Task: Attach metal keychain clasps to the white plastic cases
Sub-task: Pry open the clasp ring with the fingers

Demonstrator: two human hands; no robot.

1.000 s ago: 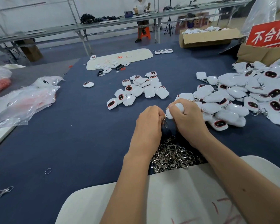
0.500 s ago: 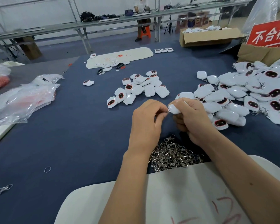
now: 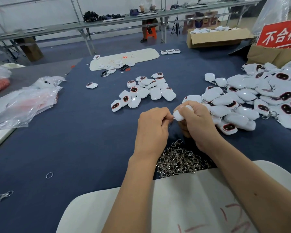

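Fingers (image 3: 166,115) of left hand (image 3: 152,127) pinching clasp ring at edge of white case (image 3: 181,113), gripped in right hand (image 3: 197,122) above worktop (image 3: 77,148). Best keep case steady, feed ring squarely through loop. Spare clasps (image 3: 180,160) piled just below.

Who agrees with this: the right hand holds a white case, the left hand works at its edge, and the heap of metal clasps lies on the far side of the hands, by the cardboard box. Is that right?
Not quite. The right hand does hold a white case and the left hand works at its edge, but the heap of metal clasps lies on the near side of the hands, between the forearms, not by the cardboard box. The head view shows it.
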